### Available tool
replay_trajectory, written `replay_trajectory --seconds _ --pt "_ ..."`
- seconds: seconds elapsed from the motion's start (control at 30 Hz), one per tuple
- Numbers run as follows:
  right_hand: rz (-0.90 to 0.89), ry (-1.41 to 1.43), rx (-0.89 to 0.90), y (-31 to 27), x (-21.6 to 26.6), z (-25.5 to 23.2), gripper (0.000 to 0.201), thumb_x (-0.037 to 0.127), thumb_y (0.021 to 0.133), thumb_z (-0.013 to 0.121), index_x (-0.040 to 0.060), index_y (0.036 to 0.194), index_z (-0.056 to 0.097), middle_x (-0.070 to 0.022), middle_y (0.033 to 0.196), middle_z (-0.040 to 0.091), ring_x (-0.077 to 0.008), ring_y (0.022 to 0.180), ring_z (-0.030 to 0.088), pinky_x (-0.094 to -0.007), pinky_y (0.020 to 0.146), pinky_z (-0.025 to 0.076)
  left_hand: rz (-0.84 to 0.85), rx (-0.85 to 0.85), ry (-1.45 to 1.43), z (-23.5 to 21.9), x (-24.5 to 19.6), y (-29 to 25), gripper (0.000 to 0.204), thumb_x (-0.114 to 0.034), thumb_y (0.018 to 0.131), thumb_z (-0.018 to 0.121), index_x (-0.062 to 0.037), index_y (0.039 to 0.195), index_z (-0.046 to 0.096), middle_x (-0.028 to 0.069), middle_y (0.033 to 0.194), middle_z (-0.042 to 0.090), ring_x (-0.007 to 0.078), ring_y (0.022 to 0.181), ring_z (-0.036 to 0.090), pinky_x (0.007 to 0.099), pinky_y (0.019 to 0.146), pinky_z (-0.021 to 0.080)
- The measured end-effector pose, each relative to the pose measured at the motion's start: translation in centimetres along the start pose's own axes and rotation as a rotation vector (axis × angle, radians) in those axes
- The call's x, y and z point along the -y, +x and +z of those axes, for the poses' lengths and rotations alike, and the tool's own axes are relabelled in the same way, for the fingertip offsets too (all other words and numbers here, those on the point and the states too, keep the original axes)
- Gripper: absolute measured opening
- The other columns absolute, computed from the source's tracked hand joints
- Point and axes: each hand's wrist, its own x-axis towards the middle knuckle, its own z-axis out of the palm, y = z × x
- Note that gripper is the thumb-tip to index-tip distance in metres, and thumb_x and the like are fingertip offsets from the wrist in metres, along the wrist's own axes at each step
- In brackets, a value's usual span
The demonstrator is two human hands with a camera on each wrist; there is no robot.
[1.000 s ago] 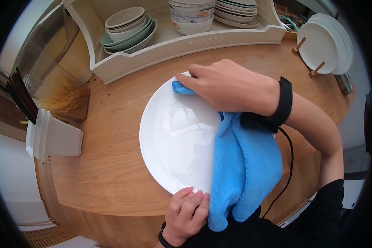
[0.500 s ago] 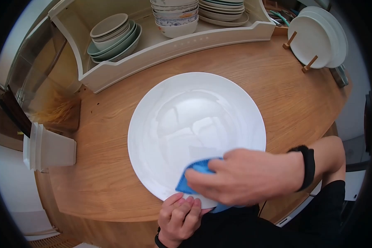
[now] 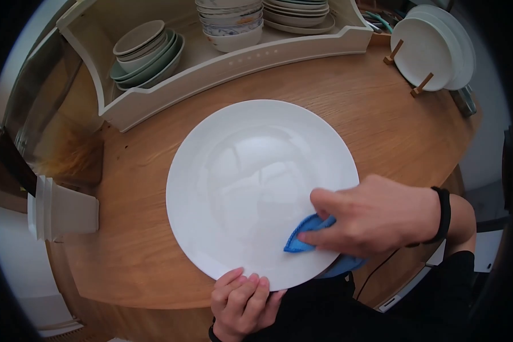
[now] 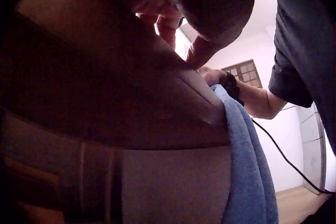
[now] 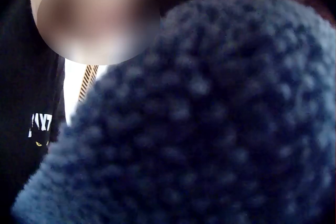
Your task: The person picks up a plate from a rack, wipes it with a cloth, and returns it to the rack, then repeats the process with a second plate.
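Observation:
A large white plate [image 3: 251,171] lies face up on the wooden table. At its near edge the left hand [image 3: 242,305] grips the rim, fingertips on top. The right hand [image 3: 376,219] pinches a blue cloth [image 3: 308,231] against the plate's lower right part, and more of the cloth shows below the rim. In the left wrist view the cloth [image 4: 247,155] hangs down past the table edge, with the left hand [image 4: 194,8] dark above. Blue cloth [image 5: 199,119] fills most of the right wrist view, hiding the right hand there.
A cream shelf [image 3: 233,65] at the back holds stacked bowls [image 3: 231,34] and plates. More white plates [image 3: 424,54] stand in a wooden rack at the back right. On the left are a white container [image 3: 68,208] and a clear bin. A black cable [image 4: 289,161] hangs at the right.
The right hand moved from the plate's far edge to its near side, then rightward with the cloth. The cloth no longer drapes over the plate's right side. The left hand stays on the near rim.

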Motion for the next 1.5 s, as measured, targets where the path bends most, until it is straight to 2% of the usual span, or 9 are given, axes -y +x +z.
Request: replay_trajectory --seconds 0.27,0.33,0.83,0.9,1.0,1.27,1.33,1.37,1.5 --pt "0.143 -0.037 -0.154 1.9 -4.1 -1.8 0.017 0.026 0.090 0.073 0.0163 0.103 0.079 -0.0141 0.083 0.057 -0.0317 0.068 0.065 -0.0423 0.059 0.050 -0.047 -0.018 -0.143 0.4 -0.8 0.8 0.029 -0.005 0.073 0.085 -0.0028 0.097 0.068 0.0112 0.099 0.061 0.0296 0.098 0.057 0.0482 0.092 0.056" --pt "0.129 -0.032 -0.199 2.8 -5.2 -2.2 0.019 0.026 0.091 0.072 0.0153 0.105 0.079 -0.0141 0.085 0.059 -0.0326 0.071 0.065 -0.0421 0.061 0.051 0.002 0.012 -0.165 0.4 -0.3 0.3 0.044 -0.010 0.070 0.090 -0.0019 0.107 0.069 0.0120 0.105 0.060 0.0320 0.101 0.057 0.0458 0.089 0.057" --pt "0.317 -0.117 -0.166 7.2 -5.4 -3.2 0.016 0.014 0.092 0.067 0.0004 0.091 0.076 -0.0182 0.089 0.067 -0.0354 0.084 0.068 -0.0439 0.071 0.054 0.150 0.108 -0.300 -0.7 1.7 1.0 0.012 0.006 0.082 0.070 0.0012 0.093 0.070 0.0132 0.104 0.063 0.0298 0.102 0.059 0.0426 0.085 0.061" --pt "0.185 -0.108 -0.183 7.8 -4.8 -2.3 0.010 0.004 0.082 0.066 -0.0048 0.084 0.071 -0.0194 0.091 0.067 -0.0362 0.082 0.069 -0.0438 0.072 0.056 0.153 0.101 -0.307 -0.7 1.8 1.3 0.012 0.006 0.082 0.070 0.0013 0.093 0.070 0.0135 0.102 0.063 0.0298 0.102 0.059 0.0425 0.085 0.061" --pt "0.158 -0.239 -0.138 8.8 -3.7 -2.1 0.026 0.010 0.090 0.069 -0.0089 0.108 0.066 -0.0138 0.090 0.063 -0.0333 0.071 0.067 -0.0406 0.061 0.055 0.165 0.081 -0.299 -0.6 1.8 1.6 0.011 0.005 0.081 0.070 0.0012 0.091 0.069 0.0135 0.100 0.063 0.0295 0.101 0.059 0.0424 0.085 0.060" --pt "0.015 -0.147 -0.077 11.8 -1.0 -0.8 0.028 0.004 0.082 0.064 -0.0116 0.105 0.061 -0.0165 0.102 0.059 -0.0322 0.068 0.067 -0.0406 0.060 0.057 0.183 0.029 -0.254 -0.4 1.6 1.8 0.011 0.007 0.078 0.073 0.0006 0.086 0.068 0.0113 0.094 0.062 0.0285 0.097 0.060 0.0411 0.086 0.059" --pt "-0.097 -0.018 -0.160 12.6 0.3 0.3 0.015 0.005 0.079 0.064 -0.0095 0.076 0.066 -0.0227 0.089 0.061 -0.0372 0.068 0.070 -0.0444 0.058 0.057 0.186 0.000 -0.236 -0.2 1.6 1.9 0.013 0.007 0.075 0.074 0.0010 0.084 0.068 0.0111 0.091 0.062 0.0288 0.097 0.060 0.0408 0.086 0.058" --pt "-0.140 -0.050 -0.062 12.8 1.0 0.9 0.031 0.005 0.083 0.062 -0.0159 0.106 0.058 -0.0174 0.105 0.056 -0.0307 0.066 0.067 -0.0400 0.057 0.057 0.178 0.012 -0.255 -0.4 1.6 2.2 0.015 0.008 0.073 0.075 0.0014 0.084 0.068 0.0105 0.088 0.061 0.0292 0.095 0.061 0.0401 0.086 0.057" --pt "-0.208 -0.114 -0.079 12.0 3.1 2.3 0.037 0.010 0.086 0.063 -0.0154 0.113 0.058 -0.0143 0.096 0.055 -0.0248 0.064 0.067 -0.0362 0.051 0.055 0.130 0.003 -0.250 -0.4 1.4 1.9 0.018 0.009 0.072 0.076 0.0010 0.087 0.069 0.0090 0.087 0.063 0.0300 0.091 0.063 0.0397 0.081 0.058"
